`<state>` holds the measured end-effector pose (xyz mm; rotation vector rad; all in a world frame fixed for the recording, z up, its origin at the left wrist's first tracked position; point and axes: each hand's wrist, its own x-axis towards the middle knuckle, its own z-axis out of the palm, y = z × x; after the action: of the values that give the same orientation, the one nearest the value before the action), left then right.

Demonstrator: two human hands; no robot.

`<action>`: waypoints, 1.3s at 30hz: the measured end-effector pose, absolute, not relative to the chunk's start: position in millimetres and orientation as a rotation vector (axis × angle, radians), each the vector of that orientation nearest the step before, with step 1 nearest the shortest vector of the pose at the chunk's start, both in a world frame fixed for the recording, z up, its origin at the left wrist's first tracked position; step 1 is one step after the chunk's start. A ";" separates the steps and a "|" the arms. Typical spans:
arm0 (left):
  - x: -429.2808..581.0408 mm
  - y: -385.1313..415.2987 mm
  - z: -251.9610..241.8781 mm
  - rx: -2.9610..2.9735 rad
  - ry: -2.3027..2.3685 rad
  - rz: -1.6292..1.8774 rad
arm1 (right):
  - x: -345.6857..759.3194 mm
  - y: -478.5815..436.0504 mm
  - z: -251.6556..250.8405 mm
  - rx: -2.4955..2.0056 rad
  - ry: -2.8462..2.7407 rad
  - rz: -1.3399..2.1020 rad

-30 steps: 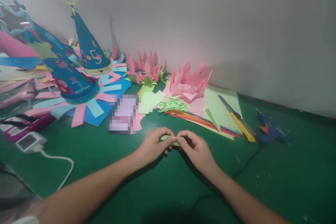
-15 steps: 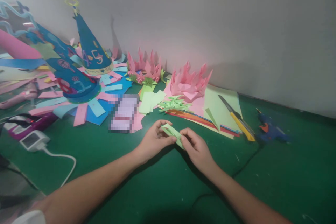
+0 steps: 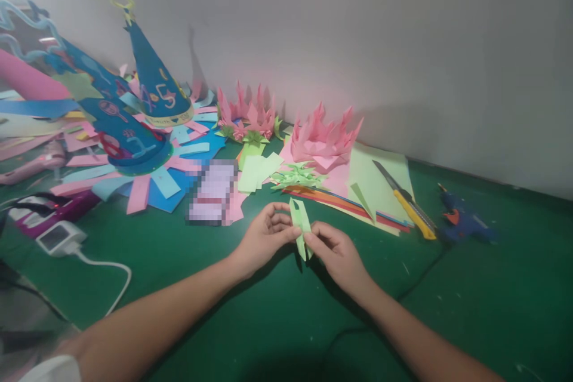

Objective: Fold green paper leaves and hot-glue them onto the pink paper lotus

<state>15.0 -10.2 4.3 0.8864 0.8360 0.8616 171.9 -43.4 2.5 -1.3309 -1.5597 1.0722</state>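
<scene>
Between my two hands is a light green folded piece of paper point(image 3: 301, 218), held above the green table with its long side pointing away from me. My left hand point(image 3: 267, 233) pinches its left side, the thumb pressed on its middle. From the right, my right hand point(image 3: 336, 250) grips it near the lower end with thumb and fingers. Just beyond lie a cluster of green folded paper pieces point(image 3: 299, 176) and several pale green paper slips point(image 3: 258, 173). Further back stands a pink folded-paper crown point(image 3: 324, 140).
A yellow box cutter point(image 3: 414, 215) with its blade out lies on green sheets point(image 3: 382, 173). Right of it rests a blue glue gun point(image 3: 468, 224) with a cord. At left are a phone point(image 3: 212, 194), blue cone hats point(image 3: 156, 83), a white cable point(image 3: 105, 265) and a second pink crown point(image 3: 246, 110).
The folded green paper has turned from slanting across to nearly straight away from me, and its folds look more spread. Both hands stay in about the same place.
</scene>
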 end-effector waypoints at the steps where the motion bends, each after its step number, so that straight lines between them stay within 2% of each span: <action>1: 15.2 -10.4 4.5 0.877 0.834 0.853 | 171.8 -43.2 4.0 -1.328 -1.531 1.097; 17: 14.4 -9.9 6.9 0.929 0.870 0.797 | 169.6 -43.3 7.1 -1.379 -1.478 1.126; 36: 13.3 -12.6 9.2 0.998 0.894 0.789 | 169.1 -45.8 -1.8 -1.320 -1.669 1.048; 39: 12.5 -11.9 9.1 1.077 0.887 0.823 | 168.1 -45.0 -5.0 -1.277 -1.528 1.121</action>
<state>12.5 -11.9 9.1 1.0769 0.8870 0.8232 168.1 -45.0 -5.0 -1.2773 -1.5283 1.1215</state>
